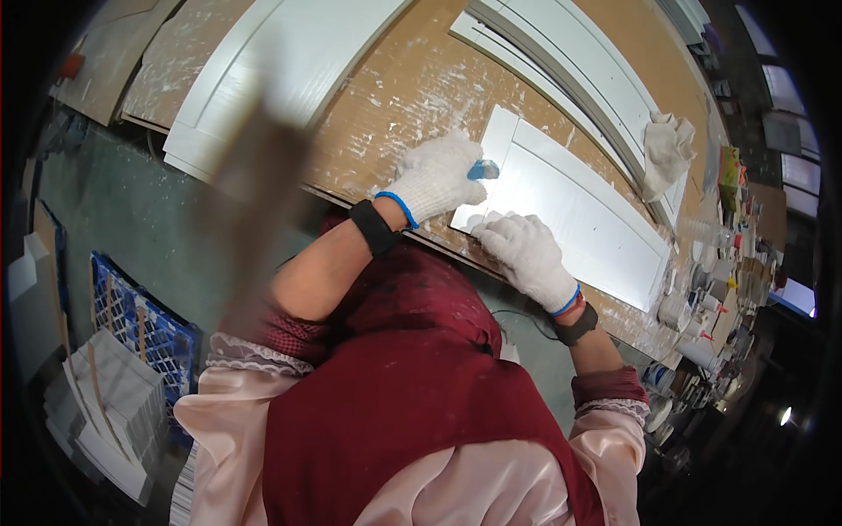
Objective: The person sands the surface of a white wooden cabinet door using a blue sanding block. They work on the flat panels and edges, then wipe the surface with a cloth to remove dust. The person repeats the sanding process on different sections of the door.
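Note:
My left hand [438, 174], in a white knit glove with a blue cuff, is closed around a small blue piece [480, 169]. Most of that piece is hidden by the fingers, so its kind is unclear. It is held at the left end of a narrow white framed panel [570, 206] lying on the workbench. My right hand [526, 252], gloved the same way, grips the near edge of this panel close to its left corner, fingers bent over the edge. Its thumb cannot be seen.
The brown workbench top [395, 96] is smeared with white. A large white panel [289, 53] lies at left; more white framed pieces [605, 70] lie beyond, with a crumpled cloth [668, 153] on them. Bottles and tape rolls [702, 298] crowd the right. A dark blurred shape [259, 167] blocks part of the left.

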Motion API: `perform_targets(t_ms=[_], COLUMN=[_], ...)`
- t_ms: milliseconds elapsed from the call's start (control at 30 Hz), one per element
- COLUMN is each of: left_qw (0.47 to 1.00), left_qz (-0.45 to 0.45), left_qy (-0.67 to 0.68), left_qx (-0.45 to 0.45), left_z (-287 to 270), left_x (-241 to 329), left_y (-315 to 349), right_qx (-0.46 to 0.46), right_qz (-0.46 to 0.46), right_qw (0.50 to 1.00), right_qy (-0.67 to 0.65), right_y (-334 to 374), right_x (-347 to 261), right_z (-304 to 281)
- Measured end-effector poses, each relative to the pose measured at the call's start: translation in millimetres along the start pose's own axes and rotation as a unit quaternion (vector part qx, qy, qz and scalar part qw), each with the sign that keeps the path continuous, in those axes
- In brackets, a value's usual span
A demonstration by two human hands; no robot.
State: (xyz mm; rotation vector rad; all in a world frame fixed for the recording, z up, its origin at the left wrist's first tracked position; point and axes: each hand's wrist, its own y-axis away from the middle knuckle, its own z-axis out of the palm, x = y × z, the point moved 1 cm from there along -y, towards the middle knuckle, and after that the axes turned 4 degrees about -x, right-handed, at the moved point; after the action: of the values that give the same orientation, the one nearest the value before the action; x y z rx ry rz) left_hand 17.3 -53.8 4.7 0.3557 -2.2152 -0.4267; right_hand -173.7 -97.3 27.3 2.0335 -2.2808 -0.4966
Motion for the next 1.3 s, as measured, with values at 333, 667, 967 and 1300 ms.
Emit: perform_targets(t_ms=[333,667,967,1300], left_qw=[1.000,1.000,1.000,0.999], left_qz=[-0.004,0.006,-0.004,0.009], left_qy=[-0.008,-0.007,-0.014,-0.010], left_qx=[0.007,0.012,0.019,0.037], left_z=[-2,-1,1,1], left_x=[2,2,4,1], left_y=[4,3,2,4], right_qx=[0.031,0.029,-0.012,0.013], right_qz=[0.013,0.024,0.042,0.008], right_qw=[0.999,0.999,0.998,0.998], right_qy=[0.040,0.002,0.053,0.066], right_y=[1,1,0,-1], right_x=[-8,-6,-8,-13], right_z=[5,6,-2,-2])
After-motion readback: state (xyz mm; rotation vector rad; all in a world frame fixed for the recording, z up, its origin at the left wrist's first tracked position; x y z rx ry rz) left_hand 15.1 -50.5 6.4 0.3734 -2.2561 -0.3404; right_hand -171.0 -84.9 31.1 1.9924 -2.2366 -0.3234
